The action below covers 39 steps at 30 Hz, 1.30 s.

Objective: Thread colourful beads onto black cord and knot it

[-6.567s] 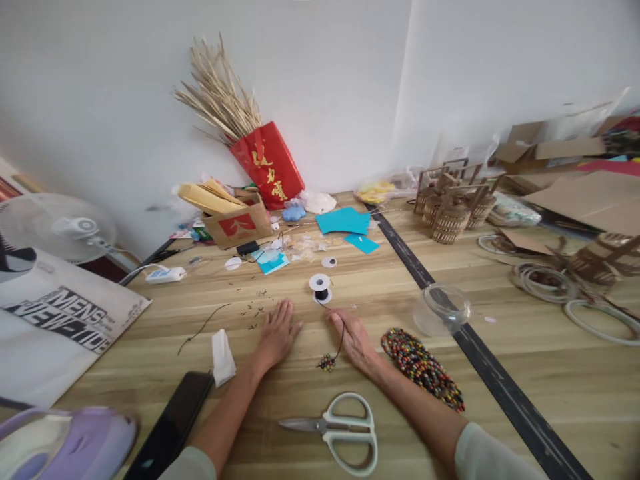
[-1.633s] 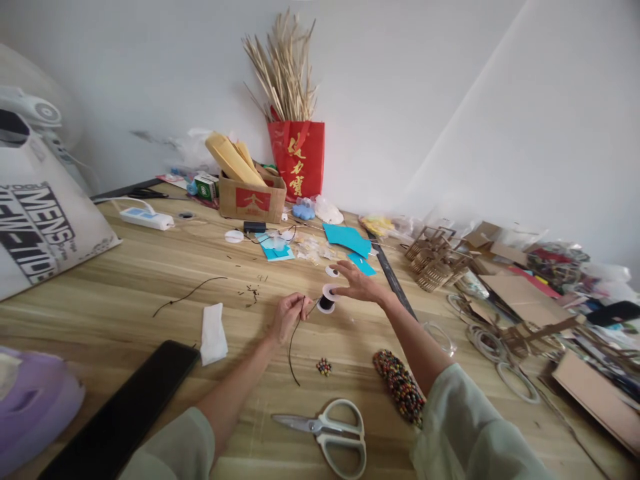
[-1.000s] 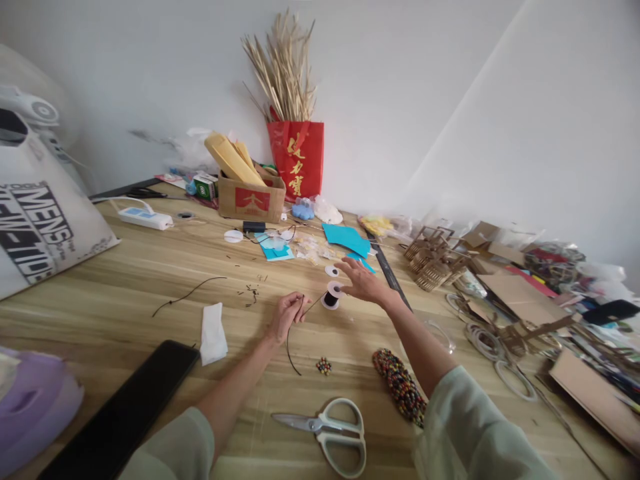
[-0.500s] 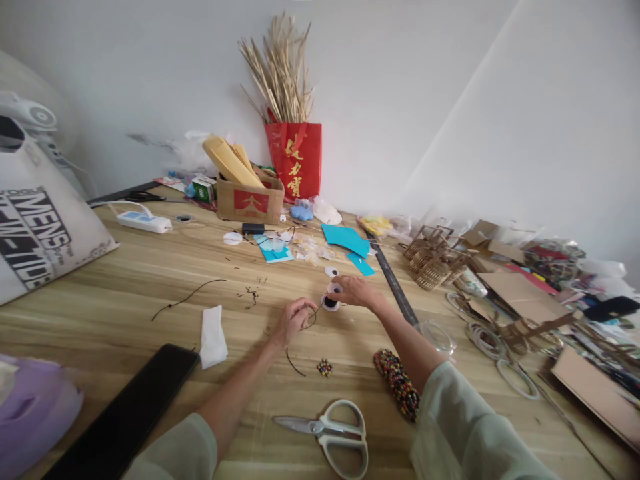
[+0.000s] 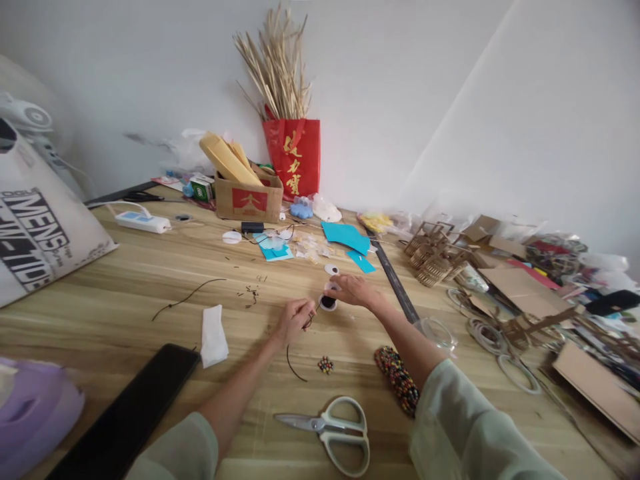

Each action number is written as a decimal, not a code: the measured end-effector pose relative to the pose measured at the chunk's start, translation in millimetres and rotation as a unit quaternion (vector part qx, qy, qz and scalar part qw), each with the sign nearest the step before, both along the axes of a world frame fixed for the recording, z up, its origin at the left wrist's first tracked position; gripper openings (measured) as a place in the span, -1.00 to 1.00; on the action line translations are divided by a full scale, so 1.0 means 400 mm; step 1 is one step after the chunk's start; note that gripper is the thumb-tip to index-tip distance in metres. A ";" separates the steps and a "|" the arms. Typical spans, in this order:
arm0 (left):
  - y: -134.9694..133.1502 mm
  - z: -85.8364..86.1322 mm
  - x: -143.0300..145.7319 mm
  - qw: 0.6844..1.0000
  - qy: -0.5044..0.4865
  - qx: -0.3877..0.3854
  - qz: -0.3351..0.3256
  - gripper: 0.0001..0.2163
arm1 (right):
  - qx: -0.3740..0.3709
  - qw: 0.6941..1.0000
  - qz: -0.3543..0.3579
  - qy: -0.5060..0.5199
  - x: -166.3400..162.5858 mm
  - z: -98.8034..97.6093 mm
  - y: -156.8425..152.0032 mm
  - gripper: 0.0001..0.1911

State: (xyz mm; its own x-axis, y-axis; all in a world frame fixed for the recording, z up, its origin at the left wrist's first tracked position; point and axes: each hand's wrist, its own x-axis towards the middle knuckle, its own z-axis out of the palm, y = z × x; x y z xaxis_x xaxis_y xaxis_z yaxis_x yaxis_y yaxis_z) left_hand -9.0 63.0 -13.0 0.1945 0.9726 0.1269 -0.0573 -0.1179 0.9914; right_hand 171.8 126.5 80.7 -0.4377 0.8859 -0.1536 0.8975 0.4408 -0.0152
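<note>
My left hand (image 5: 294,319) pinches a thin black cord (image 5: 293,356) whose loose end trails toward me on the wooden table (image 5: 150,280). My right hand (image 5: 351,291) rests over a small white spool of black cord (image 5: 328,302), with its fingers closed on the spool's top. A small cluster of coloured beads (image 5: 325,364) lies just near of my left hand. A long pile of coloured beads (image 5: 399,379) lies by my right forearm. White-handled scissors (image 5: 334,432) lie close to me, between my arms.
A black phone (image 5: 125,420) and a white tissue (image 5: 213,334) lie at the left, beside a loose cord (image 5: 185,298). A cardboard box (image 5: 247,197) and red bag of straw (image 5: 291,157) stand by the wall. Wooden baskets (image 5: 433,257), rings and cardboard crowd the right. A clear lid (image 5: 437,331) lies nearby.
My hands left the flat table: the left took up the black cord and the right reached out and settled on the spool. The camera view swung right.
</note>
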 end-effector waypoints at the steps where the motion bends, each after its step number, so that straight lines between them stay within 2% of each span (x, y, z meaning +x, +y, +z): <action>1: 0.000 -0.001 0.000 1.000 0.012 0.002 0.007 -0.65 | -0.002 1.000 -0.002 -0.003 0.001 0.000 0.001 -0.59; 4: -0.004 0.004 -0.001 0.997 0.063 0.014 0.049 -0.80 | -0.008 1.000 0.013 -0.001 0.008 0.004 0.007 -0.62; 6: -0.008 0.013 -0.001 0.984 0.153 0.028 0.086 -0.85 | -0.010 0.999 0.036 0.007 0.015 0.009 0.011 -0.49; 8: -0.013 0.023 0.001 0.953 0.284 0.040 0.102 -0.82 | 0.000 0.999 0.044 0.015 0.019 0.015 0.013 -0.40; 10: -0.018 0.030 0.004 0.911 0.399 0.044 0.090 -0.79 | 0.017 0.999 0.026 0.019 0.019 0.020 0.012 -0.40; 13: -0.023 0.034 0.008 0.875 0.477 0.047 0.068 -0.84 | 0.036 0.999 -0.023 0.013 0.009 0.020 0.010 -0.45; 18: -0.031 0.036 0.006 0.859 0.505 0.050 0.058 -0.90 | 0.037 0.998 -0.060 -0.008 -0.006 0.003 0.012 -0.51; 25: -0.030 0.061 -0.013 0.838 0.542 0.049 0.041 -0.88 | 0.003 1.000 -0.011 0.011 0.018 0.003 0.034 -0.58; 30: -0.034 0.083 -0.025 0.831 0.554 0.047 0.022 -0.89 | -0.009 0.998 0.032 0.045 0.035 0.017 0.042 -0.37; 33: -0.037 0.090 -0.029 0.836 0.546 0.050 0.011 -0.86 | -0.002 0.998 0.027 0.058 0.041 0.020 0.040 -0.28; 39: -0.037 0.102 -0.035 0.875 0.481 0.054 -0.006 -0.87 | 0.001 0.999 -0.016 0.040 0.035 0.011 0.035 -0.49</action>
State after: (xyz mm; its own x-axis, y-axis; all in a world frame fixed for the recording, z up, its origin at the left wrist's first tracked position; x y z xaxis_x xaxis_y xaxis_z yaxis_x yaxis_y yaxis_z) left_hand -22.8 48.1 28.0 0.2712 0.9625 -0.0107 0.7963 -0.2181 0.5642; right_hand 185.9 140.3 85.1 -0.4207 0.8995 -0.1175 0.9067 0.4127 -0.0873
